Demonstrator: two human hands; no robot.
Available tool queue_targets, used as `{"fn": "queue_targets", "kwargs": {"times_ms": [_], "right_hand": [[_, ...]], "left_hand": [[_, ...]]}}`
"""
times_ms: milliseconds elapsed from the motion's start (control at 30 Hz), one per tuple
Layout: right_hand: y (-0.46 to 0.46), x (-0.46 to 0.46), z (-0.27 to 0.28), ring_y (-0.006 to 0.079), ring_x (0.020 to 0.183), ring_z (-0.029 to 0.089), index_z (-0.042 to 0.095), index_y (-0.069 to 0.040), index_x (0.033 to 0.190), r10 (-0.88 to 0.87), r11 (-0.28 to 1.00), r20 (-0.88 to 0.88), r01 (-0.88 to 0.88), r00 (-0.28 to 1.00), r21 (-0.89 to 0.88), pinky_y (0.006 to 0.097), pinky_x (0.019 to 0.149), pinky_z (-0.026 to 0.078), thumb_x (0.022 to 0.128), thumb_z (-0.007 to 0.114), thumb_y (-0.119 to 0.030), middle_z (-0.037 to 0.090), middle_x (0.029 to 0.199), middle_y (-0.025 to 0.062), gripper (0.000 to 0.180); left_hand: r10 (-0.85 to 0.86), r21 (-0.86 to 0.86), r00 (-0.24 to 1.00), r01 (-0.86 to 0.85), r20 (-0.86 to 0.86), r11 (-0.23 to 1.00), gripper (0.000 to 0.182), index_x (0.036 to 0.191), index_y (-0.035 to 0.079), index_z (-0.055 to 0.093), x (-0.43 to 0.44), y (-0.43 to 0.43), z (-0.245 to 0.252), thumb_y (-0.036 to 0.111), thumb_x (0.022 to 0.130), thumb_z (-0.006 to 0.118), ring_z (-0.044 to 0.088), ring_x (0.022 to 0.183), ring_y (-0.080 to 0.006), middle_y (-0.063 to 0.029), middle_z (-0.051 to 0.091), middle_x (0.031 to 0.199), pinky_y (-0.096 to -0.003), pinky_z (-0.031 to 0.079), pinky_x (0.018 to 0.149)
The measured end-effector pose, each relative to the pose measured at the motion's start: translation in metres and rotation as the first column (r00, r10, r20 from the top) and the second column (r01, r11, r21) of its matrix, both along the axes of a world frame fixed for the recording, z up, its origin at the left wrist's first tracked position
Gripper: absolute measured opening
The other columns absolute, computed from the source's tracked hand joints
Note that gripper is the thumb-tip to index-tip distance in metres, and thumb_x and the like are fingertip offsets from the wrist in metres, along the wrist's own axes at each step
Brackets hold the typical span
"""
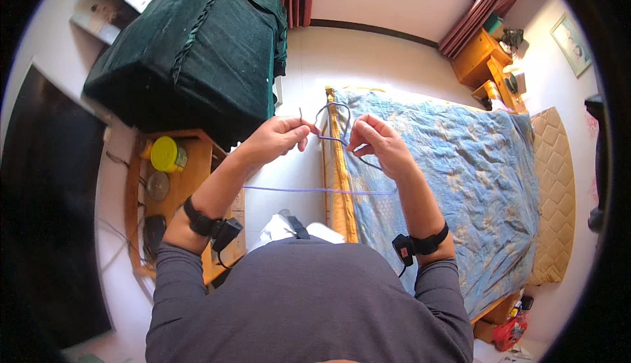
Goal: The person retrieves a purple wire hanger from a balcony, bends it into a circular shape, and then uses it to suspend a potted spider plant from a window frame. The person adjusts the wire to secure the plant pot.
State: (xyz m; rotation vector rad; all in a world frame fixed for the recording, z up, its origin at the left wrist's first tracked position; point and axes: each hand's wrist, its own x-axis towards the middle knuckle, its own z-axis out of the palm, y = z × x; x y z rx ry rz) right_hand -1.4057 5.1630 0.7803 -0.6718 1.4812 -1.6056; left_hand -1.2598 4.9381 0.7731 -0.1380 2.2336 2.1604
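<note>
Both my hands are raised in front of my chest, each pinching a thin dark cord (pixel 331 138). My left hand (pixel 278 138) grips it between thumb and fingertips, and a short end sticks up above the fingers. Between the hands the cord forms an upright loop and a lower strand. My right hand (pixel 379 143) pinches the strand at the loop's right side, and more cord trails below that hand. Lower down, a purple cord (pixel 315 190) runs nearly level across the view below my hands; whether it joins the held cord cannot be seen.
A bed with a blue patterned cover (pixel 443 180) is at right, a quilted mattress pad (pixel 552 195) beyond it. At left, a dark green cloth (pixel 222 52) drapes a bulky object beside a wooden cabinet (pixel 197 185) holding a yellow-lidded tub (pixel 165 154). Pale floor (pixel 300 67) lies between.
</note>
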Motion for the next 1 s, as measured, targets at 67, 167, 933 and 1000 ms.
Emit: {"fn": "queue_targets", "kwargs": {"times_ms": [67,167,933,1000], "right_hand": [[-0.025,-0.021,-0.004,0.0140,0.080,0.065,0.059,-0.005,0.096,-0.083,0.977,-0.399,0.154,0.913,0.149,0.0276,0.070,0.053,0.095,0.060,-0.033,0.062,0.081,0.0043,0.028],[-0.045,-0.061,-0.020,0.0231,0.096,0.062,0.060,-0.003,0.109,-0.043,0.925,-0.772,0.317,0.634,0.209,0.0362,0.084,0.050,0.088,0.068,-0.035,0.061,0.102,0.0122,0.039],[-0.194,-0.481,0.001,0.0332,0.071,0.064,0.068,-0.011,0.091,0.093,0.850,-0.884,0.427,0.458,0.310,0.0425,0.062,0.050,0.096,0.052,-0.040,0.067,0.076,0.0145,0.033],[-0.210,-0.515,0.005,0.0326,0.072,0.066,0.069,-0.011,0.087,0.256,0.791,-0.886,0.443,0.386,0.422,0.0440,0.064,0.052,0.095,0.052,-0.038,0.067,0.076,0.0139,0.032]], "left_hand": [[-0.056,0.061,0.998,0.054,0.026,0.997,0.026,0.110,0.003,0.065,-0.035,-0.025,0.000,0.025,0.099,0.056,0.040,0.055,0.0005,0.0044,0.054,0.071,-0.0152,0.032,0.048],[-0.114,0.173,0.989,0.096,0.096,0.980,0.025,0.107,0.003,0.065,-0.095,-0.060,-0.003,0.025,0.099,0.056,0.037,0.053,0.0005,0.0051,0.050,0.069,-0.0158,0.029,0.045],[-0.458,-0.089,0.886,0.463,0.072,0.882,0.069,0.140,0.007,0.044,-0.568,-0.267,0.026,0.037,0.085,0.072,0.044,0.129,-0.0239,-0.0124,0.049,0.136,-0.0393,0.036,0.106],[-0.449,-0.401,0.893,0.422,0.028,0.813,0.065,0.139,0.008,0.044,-0.626,-0.285,0.038,0.038,0.088,0.070,0.045,0.128,-0.0260,-0.0125,0.048,0.136,-0.0409,0.039,0.105]]}}
